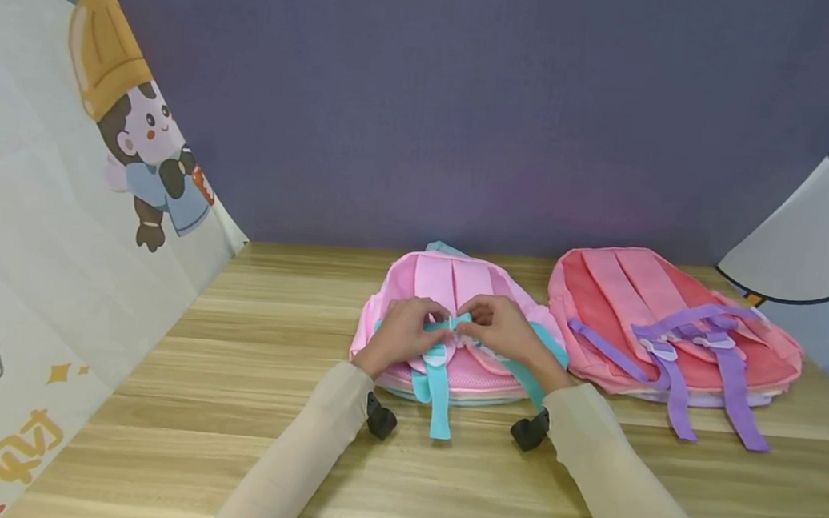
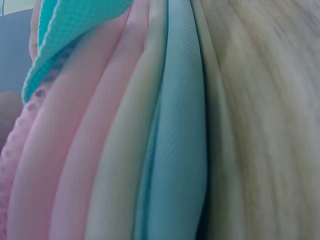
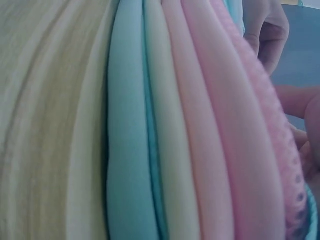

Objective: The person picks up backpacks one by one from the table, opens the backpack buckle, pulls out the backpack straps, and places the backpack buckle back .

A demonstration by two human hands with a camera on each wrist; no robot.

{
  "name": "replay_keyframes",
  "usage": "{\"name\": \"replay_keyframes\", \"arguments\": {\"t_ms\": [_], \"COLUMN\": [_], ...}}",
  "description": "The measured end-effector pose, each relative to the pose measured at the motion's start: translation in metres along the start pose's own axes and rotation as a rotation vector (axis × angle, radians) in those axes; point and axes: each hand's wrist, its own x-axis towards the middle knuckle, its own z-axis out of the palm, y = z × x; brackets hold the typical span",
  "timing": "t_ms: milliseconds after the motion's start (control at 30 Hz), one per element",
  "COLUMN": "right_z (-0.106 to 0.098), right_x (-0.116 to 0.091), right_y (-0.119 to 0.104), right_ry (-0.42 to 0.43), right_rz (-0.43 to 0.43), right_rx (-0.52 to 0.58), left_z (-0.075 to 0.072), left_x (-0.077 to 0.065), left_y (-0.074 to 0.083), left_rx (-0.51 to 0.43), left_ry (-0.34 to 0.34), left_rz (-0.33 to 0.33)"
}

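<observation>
A pink backpack (image 1: 471,374) with teal straps lies on the table, shoulder straps facing up. My left hand (image 1: 404,332) and my right hand (image 1: 506,330) meet above its middle. Between them a short teal strap (image 1: 462,319) is pinched from both sides by thumbs and fingers, with a small pale piece where the fingertips come together. One loose teal strap end (image 1: 440,405) hangs over the pack's front edge. The layered pink, cream and teal side of the pack (image 2: 120,125) fills the left wrist view. At the right wrist view's edge, curled fingers (image 3: 305,107) show past the pack.
To the right, touching or close against the pink pack, lies a coral backpack (image 1: 597,336) with purple straps (image 1: 730,385). A dark wall (image 1: 424,115) rises behind the wooden table (image 1: 249,360). Printed cloths hang at the left (image 1: 95,285) and right.
</observation>
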Motion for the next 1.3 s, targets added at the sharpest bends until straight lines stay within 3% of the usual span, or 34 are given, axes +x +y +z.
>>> {"name": "replay_keyframes", "arguments": {"t_ms": [233,633,1033,1300], "right_z": [0.0014,0.0002,0.0003,0.0006], "right_x": [0.0009,0.0019,0.0003,0.0013], "right_y": [0.004,0.0012,0.0022,0.0045], "right_ry": [-0.028,-0.011,0.004,-0.009], "right_rz": [-0.046,-0.035,0.003,-0.038], "right_rx": [0.02,0.051,0.029,0.053], "left_z": [0.0003,-0.0004,0.001,0.002], "left_x": [0.0008,0.002,0.0011,0.0006], "left_y": [0.0011,0.0022,0.0009,-0.0009], "left_rx": [-0.021,-0.017,-0.033,-0.036], "left_ry": [-0.016,-0.001,0.005,0.011], "left_rz": [-0.004,0.027,0.007,0.032]}}
